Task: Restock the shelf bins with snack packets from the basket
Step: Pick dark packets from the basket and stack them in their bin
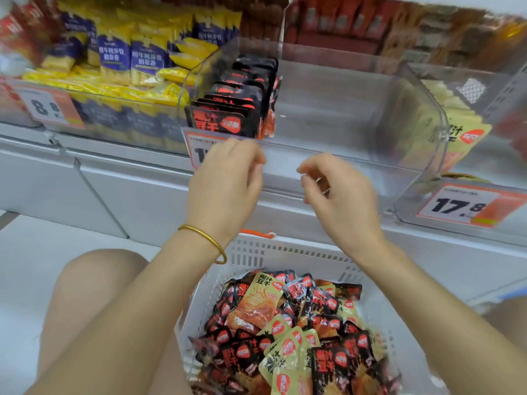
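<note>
left hand (225, 178), right hand (339, 192), raised, loosely curled

- The left hand (225, 181) and right hand (339, 195) hover with loosely curled fingers (258, 162) before the clear bin (328, 115).
- Black packets (233, 109) stand in a row at its left side.
- The white basket (285, 249) below holds many snack packets (285, 323).

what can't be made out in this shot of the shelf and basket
1. Middle price tag: head view, the left hand covers most of its number.
2. Top-shelf packets: head view, blurred, labels unreadable.
3. Basket: head view, near end cut off by the bottom edge.
</note>
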The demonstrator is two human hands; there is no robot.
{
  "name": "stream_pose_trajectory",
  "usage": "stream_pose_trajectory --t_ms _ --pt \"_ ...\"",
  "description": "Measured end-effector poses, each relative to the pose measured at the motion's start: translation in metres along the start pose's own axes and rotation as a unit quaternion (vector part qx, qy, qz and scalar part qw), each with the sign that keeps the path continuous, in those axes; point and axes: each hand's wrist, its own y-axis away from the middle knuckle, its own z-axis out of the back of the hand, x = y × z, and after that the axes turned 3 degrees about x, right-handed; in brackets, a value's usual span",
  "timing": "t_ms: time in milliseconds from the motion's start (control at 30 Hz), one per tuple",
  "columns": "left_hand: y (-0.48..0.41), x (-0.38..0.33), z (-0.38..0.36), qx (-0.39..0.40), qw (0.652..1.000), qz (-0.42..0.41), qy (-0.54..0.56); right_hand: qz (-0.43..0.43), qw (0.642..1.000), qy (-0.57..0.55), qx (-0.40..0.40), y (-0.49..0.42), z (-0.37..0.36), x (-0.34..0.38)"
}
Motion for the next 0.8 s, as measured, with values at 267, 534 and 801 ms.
stream_pose_trajectory --t_ms 267,534,801 --pt "0.028 -0.012 -0.059 0.363 0.928 0.031 -0.083 -0.235 0.859 0.104 0.442 0.089 -0.074 -0.102" --pt "0.031 -0.008 -0.069 0.418 0.9 0.031 -0.12 -0.147 0.762 0.117 0.619 0.135 -0.106 -0.094" --pt "0.03 -0.021 -0.072 0.466 0.88 0.034 -0.088 -0.231 0.802 -0.043 0.549 0.105 -0.066 -0.107"
